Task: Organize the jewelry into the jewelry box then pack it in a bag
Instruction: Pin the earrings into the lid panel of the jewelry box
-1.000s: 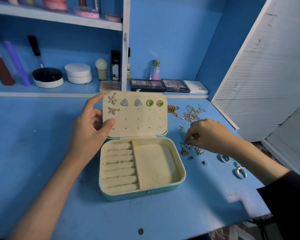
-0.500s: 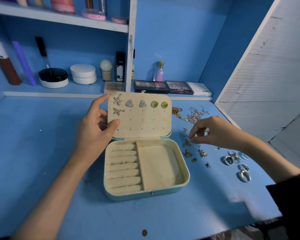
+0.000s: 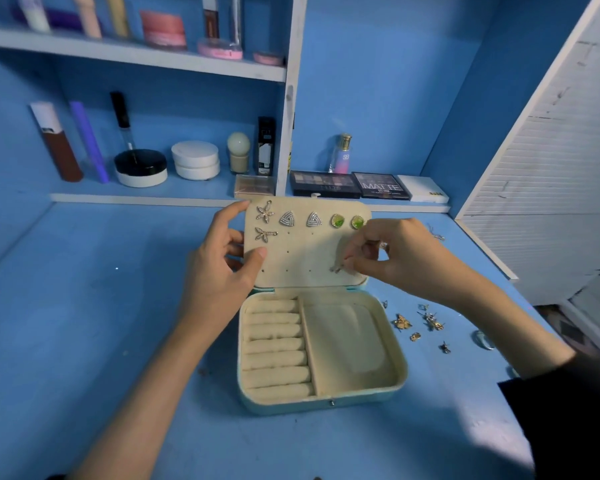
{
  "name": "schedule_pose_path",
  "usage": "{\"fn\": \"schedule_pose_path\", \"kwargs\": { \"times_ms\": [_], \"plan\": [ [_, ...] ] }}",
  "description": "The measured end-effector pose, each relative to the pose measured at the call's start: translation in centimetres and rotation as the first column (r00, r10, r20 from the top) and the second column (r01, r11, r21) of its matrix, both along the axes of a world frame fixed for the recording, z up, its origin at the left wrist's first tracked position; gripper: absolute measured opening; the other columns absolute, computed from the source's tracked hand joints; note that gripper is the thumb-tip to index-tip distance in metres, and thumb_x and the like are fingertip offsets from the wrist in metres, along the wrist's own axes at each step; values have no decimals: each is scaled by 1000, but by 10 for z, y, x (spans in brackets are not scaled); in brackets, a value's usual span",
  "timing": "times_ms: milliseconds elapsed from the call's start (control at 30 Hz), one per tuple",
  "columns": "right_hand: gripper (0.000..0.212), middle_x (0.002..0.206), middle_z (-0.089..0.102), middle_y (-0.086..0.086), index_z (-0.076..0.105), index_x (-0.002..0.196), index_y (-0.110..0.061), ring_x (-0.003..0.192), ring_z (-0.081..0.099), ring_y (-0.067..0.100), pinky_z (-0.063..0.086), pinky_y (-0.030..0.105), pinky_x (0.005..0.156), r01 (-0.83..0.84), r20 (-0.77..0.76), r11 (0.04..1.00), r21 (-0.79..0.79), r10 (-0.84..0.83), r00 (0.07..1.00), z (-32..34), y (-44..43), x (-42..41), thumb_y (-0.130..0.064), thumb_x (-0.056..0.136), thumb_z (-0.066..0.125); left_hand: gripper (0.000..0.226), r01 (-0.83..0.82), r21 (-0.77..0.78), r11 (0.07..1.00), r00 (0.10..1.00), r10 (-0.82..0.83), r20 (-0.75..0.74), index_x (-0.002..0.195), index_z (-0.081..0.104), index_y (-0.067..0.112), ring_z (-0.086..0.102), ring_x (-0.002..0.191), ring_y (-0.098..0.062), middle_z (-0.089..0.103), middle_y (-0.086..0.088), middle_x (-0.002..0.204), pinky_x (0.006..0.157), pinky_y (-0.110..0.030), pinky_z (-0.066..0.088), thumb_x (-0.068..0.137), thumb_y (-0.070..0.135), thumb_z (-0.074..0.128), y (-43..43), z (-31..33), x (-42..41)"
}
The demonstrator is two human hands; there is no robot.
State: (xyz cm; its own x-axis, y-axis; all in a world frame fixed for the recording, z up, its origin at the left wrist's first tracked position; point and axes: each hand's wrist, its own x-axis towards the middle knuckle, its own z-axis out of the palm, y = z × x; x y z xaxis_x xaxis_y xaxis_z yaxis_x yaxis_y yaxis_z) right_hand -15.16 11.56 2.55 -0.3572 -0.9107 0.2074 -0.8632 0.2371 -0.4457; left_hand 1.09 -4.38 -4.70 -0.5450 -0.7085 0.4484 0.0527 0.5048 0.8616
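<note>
The lid (image 3: 305, 247) is gripped by the left hand (image 3: 222, 271); an earring (image 3: 336, 269) is pinched by the right hand (image 3: 399, 254). If a hole (image 3: 309, 271) is missed, the earring could be dropped.

The small pale stud (image 3: 336, 269) pinched by the right hand (image 3: 402, 252) is too tiny to tell its shape; that hand covers the right edge of the cream velvet lid panel (image 3: 302, 251); past its wrist only a thin chain strand (image 3: 436, 233) shows; the lower fingers of the left hand (image 3: 219, 271) vanish behind the panel's left edge; a silver ring (image 3: 484, 340) near the right edge of the blue desk (image 3: 84, 341) is blurred; the top-shelf bottles (image 3: 89, 15) are cut off above.
</note>
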Motion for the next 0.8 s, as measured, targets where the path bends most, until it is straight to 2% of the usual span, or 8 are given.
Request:
{"fn": "schedule_pose_path", "kwargs": {
  "times_ms": [67,133,233,300,500,600,800],
  "plan": [
    [23,70,59,-4,60,68,-33,66,52,12,46,30,66,13,-22,1000,-19,-14,1000,-2,-9,9,-16,80,69,50,-4,6,1000,1000,4,-8,121,46,41,62,74,-9,64,11,86,69,-26,51,77,26,65,1,1,0],
    [16,71,56,-7,61,70,-30,67,50,13,46,35,69,32,-62,999,-17,-33,998,-5,-17,17,-19,80,67,48,-4,16,1000,1000,5,-24,118,47,43,61,73,-10,63,12,89,69,-24,52,76,27,62,2,2,0],
    [9,69,51,-11,64,74,-27,69,48,12,44,34,68,45,-121,998,-36,-49,991,-6,-26,26,-21,81,65,47,-8,9,1000,999,8,-44,113,47,49,59,75,-10,60,14,92,68,-22,51,76,25,64,4,5,0],
    [5,66,47,-12,67,80,-25,69,47,13,42,32,66,64,-157,997,-52,-71,985,-7,-30,31,-22,83,63,48,-14,-8,1000,998,13,-55,114,46,46,58,77,-9,57,14,93,67,-21,51,79,21,66,5,5,-1],
    [11,71,46,-10,69,86,-22,73,49,15,37,30,62,99,-232,988,-115,-124,965,-6,-42,41,-28,86,59,57,-18,-41,999,998,15,-66,110,45,47,57,76,-7,57,12,90,64,-17,48,82,5,70,6,7,-1],
    [14,74,46,-10,69,88,-20,74,50,17,32,29,61,101,-247,986,-131,-131,960,-4,-45,45,-30,87,60,54,-28,-57,998,998,24,-59,112,47,42,56,76,-5,58,12,89,62,-11,45,81,5,71,6,7,-1],
    [14,69,41,-10,67,88,-18,76,52,21,28,28,62,120,-268,984,-130,-151,951,-2,-48,49,-30,87,59,50,-27,-69,997,997,22,-68,114,48,36,57,80,-6,59,10,90,63,-12,46,82,7,71,8,8,0]
  ]
}}
